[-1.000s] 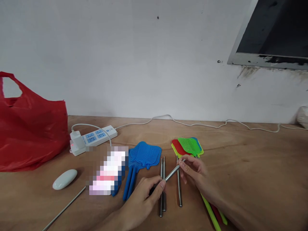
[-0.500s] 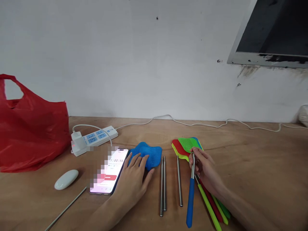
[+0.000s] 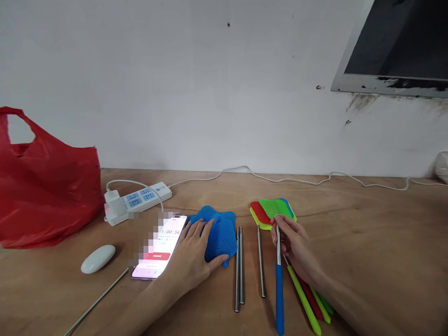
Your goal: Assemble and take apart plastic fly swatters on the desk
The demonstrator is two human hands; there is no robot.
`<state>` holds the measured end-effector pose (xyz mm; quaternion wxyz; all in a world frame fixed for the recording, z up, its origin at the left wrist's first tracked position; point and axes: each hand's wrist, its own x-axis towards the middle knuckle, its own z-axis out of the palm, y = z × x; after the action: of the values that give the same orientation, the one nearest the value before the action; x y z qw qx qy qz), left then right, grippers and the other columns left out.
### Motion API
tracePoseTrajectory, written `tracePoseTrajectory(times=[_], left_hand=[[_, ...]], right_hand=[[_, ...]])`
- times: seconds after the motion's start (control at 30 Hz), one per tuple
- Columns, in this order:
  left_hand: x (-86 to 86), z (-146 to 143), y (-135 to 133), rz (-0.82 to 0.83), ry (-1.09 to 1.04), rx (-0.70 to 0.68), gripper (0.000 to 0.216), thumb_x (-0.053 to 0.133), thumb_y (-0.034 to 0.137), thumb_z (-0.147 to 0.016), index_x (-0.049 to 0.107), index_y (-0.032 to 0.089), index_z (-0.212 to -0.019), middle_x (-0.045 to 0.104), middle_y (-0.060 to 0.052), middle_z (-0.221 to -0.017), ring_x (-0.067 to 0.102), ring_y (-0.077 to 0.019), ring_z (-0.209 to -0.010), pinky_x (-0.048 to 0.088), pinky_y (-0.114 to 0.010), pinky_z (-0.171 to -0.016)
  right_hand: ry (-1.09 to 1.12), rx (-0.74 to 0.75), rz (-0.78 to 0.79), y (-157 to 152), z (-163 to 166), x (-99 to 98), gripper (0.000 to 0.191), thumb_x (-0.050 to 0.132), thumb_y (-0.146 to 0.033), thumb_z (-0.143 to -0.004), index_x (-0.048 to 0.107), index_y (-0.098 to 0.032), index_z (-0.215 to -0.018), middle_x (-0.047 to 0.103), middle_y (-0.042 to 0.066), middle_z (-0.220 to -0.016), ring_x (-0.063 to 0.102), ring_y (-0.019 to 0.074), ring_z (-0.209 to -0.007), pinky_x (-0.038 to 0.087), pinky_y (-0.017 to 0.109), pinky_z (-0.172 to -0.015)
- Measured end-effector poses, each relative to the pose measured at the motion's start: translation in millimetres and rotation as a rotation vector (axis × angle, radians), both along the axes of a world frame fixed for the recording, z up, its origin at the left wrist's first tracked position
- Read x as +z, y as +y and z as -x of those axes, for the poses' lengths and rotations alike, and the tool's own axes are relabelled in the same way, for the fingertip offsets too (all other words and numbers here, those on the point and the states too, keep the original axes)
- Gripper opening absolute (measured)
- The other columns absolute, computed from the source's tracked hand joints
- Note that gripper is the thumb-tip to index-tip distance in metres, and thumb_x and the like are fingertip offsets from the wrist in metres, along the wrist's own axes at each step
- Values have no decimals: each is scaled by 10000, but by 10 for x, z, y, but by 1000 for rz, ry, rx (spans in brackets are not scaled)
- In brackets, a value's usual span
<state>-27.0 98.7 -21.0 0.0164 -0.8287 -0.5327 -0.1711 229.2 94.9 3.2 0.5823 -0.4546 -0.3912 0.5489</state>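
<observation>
Pinching a blue-handled rod (image 3: 279, 280), right fingers (image 3: 286, 226) narrow, left fingers (image 3: 206, 232) spread on blue mesh heads (image 3: 224, 233)

Metal rods (image 3: 241, 266) bar the middle; room opens behind, toward the white cable (image 3: 290, 181)

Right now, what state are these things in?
Phone: screen lit
Power strip: red light on, adapter plugged in
Red bag: upright
Metal rods: three, lying loose
Swatters: heads overlapping
Blue heads: overlapping, partly covered
Left hand: spread over blue heads
Blue-handled rod: held
Right hand: closed on that rod
</observation>
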Motion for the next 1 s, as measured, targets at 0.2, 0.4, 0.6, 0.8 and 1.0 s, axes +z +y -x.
tracePoseTrajectory(times=[0.2, 0.4, 0.6, 0.8, 1.0], left_hand=[[126, -7, 22, 95, -308, 38, 597, 732, 421, -777, 552, 164, -1284, 626, -143, -1187, 614, -361, -1075, 511, -501, -881], [277, -34, -46, 238, -747, 80, 339, 545, 490, -905, 549, 220, -1111, 678, -52, -940, 684, -238, -708, 534, -345, -606], [302, -85, -43, 475, -1220, 106, 454, 571, 572, -868, 474, 229, -1150, 520, 91, -595, 475, -105, -352, 327, -174, -306], [305, -118, -58, 590, -1382, 56, 511, 666, 527, -843, 511, 186, -1192, 532, 88, -548, 491, -92, -397, 365, -149, -345], [234, -164, -82, 607, -1368, 38, 592, 700, 553, -807, 496, 164, -1205, 563, 77, -560, 530, -112, -408, 397, -173, -342]], right_hand=[[-1, 10, 11, 22, -8, 7, 422, 798, -562, -686, 659, -168, -742, 506, -43, -506, 284, 48, -424, 151, 182, -387], [63, 134, -30, -12, 8, -4, 331, 762, -485, -751, 730, -166, -832, 576, -4, -648, 366, 69, -484, 258, 190, -413], [20, 305, -66, -38, -5, -65, 333, 683, -500, -849, 717, -193, -974, 604, -3, -696, 409, 77, -484, 308, 190, -410], [-257, 572, 14, -82, -2, -31, 446, 611, -573, -876, 748, -151, -917, 494, -53, -468, 259, 58, -389, 152, 210, -400], [-311, 725, -2, -89, 19, -70, 486, 571, -575, -903, 770, -139, -980, 459, -70, -441, 322, 67, -366, 203, 223, -423]])
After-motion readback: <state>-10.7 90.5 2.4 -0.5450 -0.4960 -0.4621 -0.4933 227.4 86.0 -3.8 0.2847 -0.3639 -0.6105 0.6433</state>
